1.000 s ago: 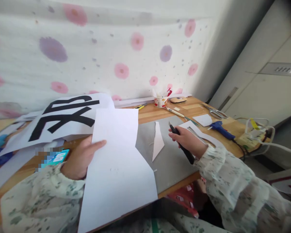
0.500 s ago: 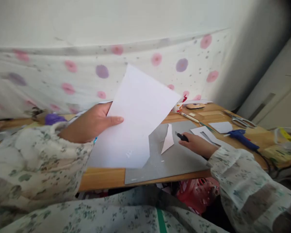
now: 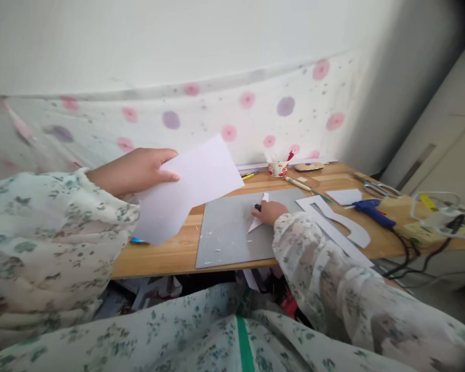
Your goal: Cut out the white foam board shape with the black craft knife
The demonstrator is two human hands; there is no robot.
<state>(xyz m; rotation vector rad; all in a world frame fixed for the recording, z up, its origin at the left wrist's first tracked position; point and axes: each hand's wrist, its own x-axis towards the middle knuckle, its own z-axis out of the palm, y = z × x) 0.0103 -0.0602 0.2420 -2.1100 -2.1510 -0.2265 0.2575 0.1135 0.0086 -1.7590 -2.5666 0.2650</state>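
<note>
White floral sleeves (image 3: 54, 227), gathered cuffs (image 3: 284, 227), green stripe (image 3: 245, 343)

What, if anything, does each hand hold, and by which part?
The left hand holds a white sheet by its left edge. The right hand holds a black tool, mostly hidden, so the place of that grip cannot be told.

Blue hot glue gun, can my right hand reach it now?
Probably yes: mainly a flat white paper cutout lies between your right hand and the blue hot glue gun, nothing tall. But that hand holds a black utility knife, which it would likely have to set down first.
</note>
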